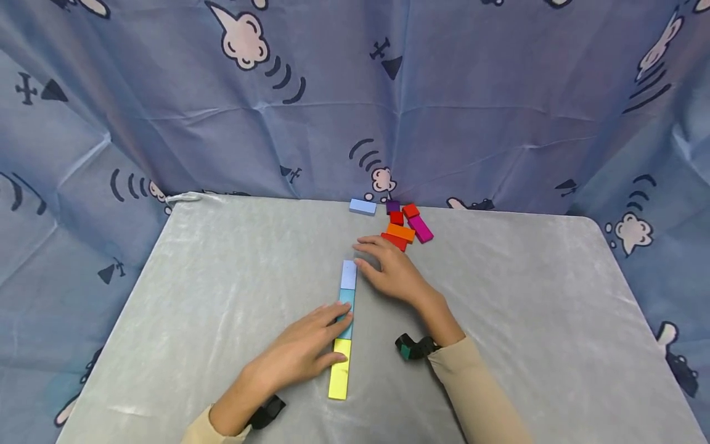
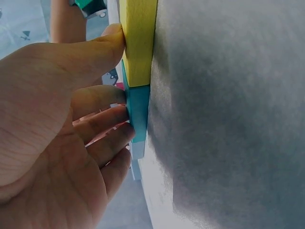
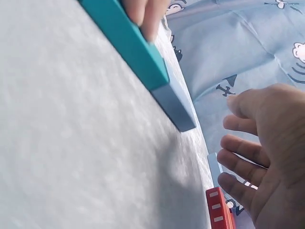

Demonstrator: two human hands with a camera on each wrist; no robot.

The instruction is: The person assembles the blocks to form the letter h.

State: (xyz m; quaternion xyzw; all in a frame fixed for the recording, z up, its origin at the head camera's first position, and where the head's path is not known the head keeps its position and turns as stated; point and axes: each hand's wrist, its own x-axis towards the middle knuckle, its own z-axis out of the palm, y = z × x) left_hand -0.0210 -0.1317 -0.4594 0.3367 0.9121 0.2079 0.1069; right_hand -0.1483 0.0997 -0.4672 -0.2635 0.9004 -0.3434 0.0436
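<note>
Wooden blocks lie end to end in a straight row: a yellow block (image 1: 339, 379) nearest, a teal block (image 1: 346, 297) in the middle and a light blue block (image 1: 348, 274) at the far end. My left hand (image 1: 302, 345) rests on the row with loosely straight fingers, its thumb on the yellow block and its fingertips on the teal one. My right hand (image 1: 395, 271) hovers beside the light blue block, fingers extended and holding nothing. In the right wrist view a gap shows between the right hand (image 3: 267, 148) and the row.
At the back lies a loose group: red blocks (image 1: 393, 241), an orange block (image 1: 400, 232), a magenta block (image 1: 421, 229) and a purple block (image 1: 392, 207). Another light blue block (image 1: 363, 207) lies left of them. A patterned blue curtain (image 1: 333, 92) hangs behind the grey cloth-covered table (image 1: 527, 296).
</note>
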